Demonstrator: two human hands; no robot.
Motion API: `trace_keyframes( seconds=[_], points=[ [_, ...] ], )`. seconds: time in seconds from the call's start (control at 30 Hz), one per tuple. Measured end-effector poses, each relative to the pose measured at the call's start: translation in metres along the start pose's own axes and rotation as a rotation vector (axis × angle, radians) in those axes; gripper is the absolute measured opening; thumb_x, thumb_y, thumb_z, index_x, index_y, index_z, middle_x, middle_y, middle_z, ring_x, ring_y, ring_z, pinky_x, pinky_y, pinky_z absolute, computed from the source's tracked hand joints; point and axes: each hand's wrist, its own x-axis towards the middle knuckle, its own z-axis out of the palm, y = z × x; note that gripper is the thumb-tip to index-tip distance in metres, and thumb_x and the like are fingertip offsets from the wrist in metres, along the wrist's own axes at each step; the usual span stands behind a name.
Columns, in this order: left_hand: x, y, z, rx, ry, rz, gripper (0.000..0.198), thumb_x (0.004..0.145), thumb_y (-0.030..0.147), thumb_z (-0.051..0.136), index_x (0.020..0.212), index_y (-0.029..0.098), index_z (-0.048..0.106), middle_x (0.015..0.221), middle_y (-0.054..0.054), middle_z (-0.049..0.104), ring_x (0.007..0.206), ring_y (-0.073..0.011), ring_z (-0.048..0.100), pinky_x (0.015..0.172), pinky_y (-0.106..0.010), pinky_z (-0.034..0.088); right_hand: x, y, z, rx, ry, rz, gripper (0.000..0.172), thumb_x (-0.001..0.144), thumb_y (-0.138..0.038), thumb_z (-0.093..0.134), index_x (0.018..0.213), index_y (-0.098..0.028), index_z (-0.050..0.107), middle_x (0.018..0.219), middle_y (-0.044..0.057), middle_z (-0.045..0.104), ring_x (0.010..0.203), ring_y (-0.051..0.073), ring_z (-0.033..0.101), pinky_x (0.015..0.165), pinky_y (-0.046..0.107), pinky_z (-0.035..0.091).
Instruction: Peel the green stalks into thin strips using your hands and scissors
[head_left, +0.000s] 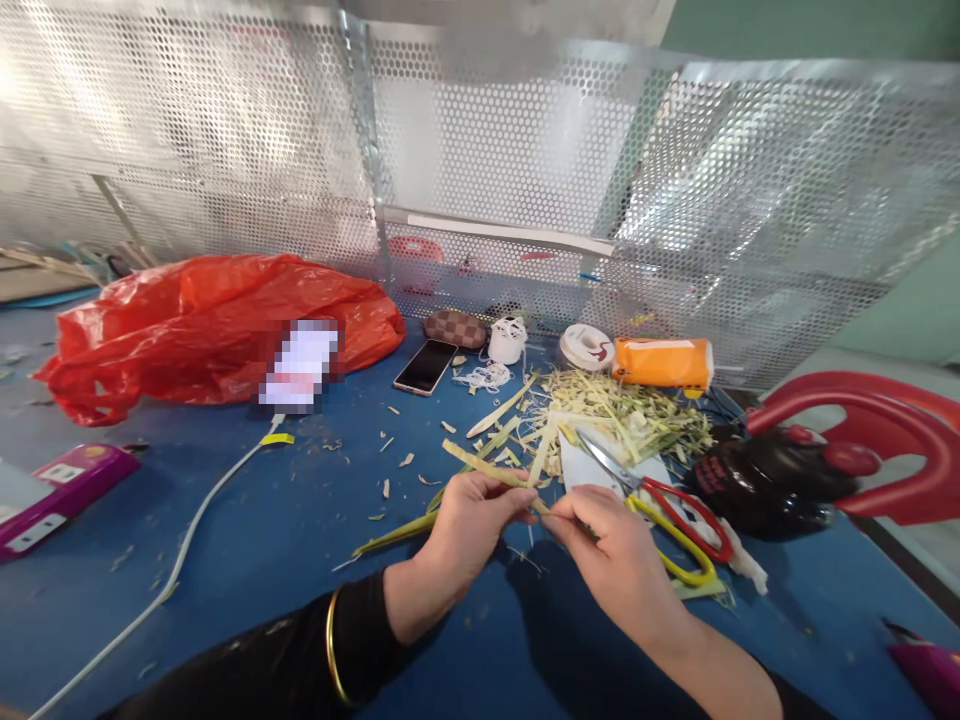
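Note:
My left hand pinches a pale yellow-green plant strip between thumb and fingers. A second strip crosses it at the fingertips, standing up towards the back. My right hand is closed in a pinch on the strip's near end, a short gap from the left fingertips. Scissors with red and yellow handles lie beyond the right hand, blades on a white sheet. Longer green strips rest on the blue table by my left hand. A heap of shredded strips lies behind.
A dark pot with a red handle stands at right. Along the back are a red plastic bag, a phone, white string, a spool and an orange packet. A cable runs to a lit phone.

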Motion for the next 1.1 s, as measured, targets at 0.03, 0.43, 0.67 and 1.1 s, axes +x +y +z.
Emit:
trace_keyframes(
  seconds=[0.03, 0.43, 0.67, 1.1],
  points=[
    [0.000, -0.002, 0.000, -0.002, 0.013, 0.014, 0.023, 0.055, 0.031, 0.081, 0.066, 0.012, 0.072, 0.077, -0.004, 0.068, 0.056, -0.0098, 0.058, 0.060, -0.023, 0.049, 0.001, -0.001, -0.001, 0.012, -0.014, 0.030, 0.025, 0.089, -0.023, 0.051, 0.063, -0.021, 0.052, 0.060, -0.001, 0.057, 0.062, 0.015, 0.054, 0.067, 0.027, 0.042],
    [-0.003, 0.012, 0.000, -0.050, 0.097, -0.028, 0.025, 0.057, 0.030, 0.082, 0.071, 0.011, 0.073, 0.063, -0.003, 0.067, 0.051, -0.0079, 0.057, 0.052, -0.018, 0.045, 0.009, 0.006, -0.011, 0.162, -0.083, 0.356, 0.029, 0.088, -0.041, 0.049, 0.072, -0.020, 0.062, 0.050, -0.004, 0.050, 0.046, 0.012, 0.047, 0.045, 0.022, 0.036],
    [-0.003, 0.016, -0.004, -0.088, 0.136, -0.061, 0.028, 0.061, 0.030, 0.080, 0.082, 0.013, 0.073, 0.063, -0.003, 0.067, 0.053, -0.0087, 0.059, 0.050, -0.016, 0.043, 0.016, 0.028, -0.021, 0.231, 0.173, 0.479, 0.028, 0.085, -0.041, 0.054, 0.066, -0.020, 0.059, 0.052, -0.002, 0.054, 0.052, 0.015, 0.054, 0.053, 0.025, 0.043],
    [-0.015, 0.001, 0.009, 0.104, -0.200, -0.056, 0.023, 0.064, 0.025, 0.074, 0.084, 0.016, 0.076, 0.070, -0.004, 0.069, 0.067, -0.0148, 0.062, 0.063, -0.024, 0.046, 0.011, 0.002, -0.012, 0.344, 0.001, 0.374, 0.016, 0.082, -0.035, 0.059, 0.082, -0.020, 0.066, 0.085, 0.003, 0.067, 0.083, 0.021, 0.061, 0.077, 0.033, 0.046]
  ],
)
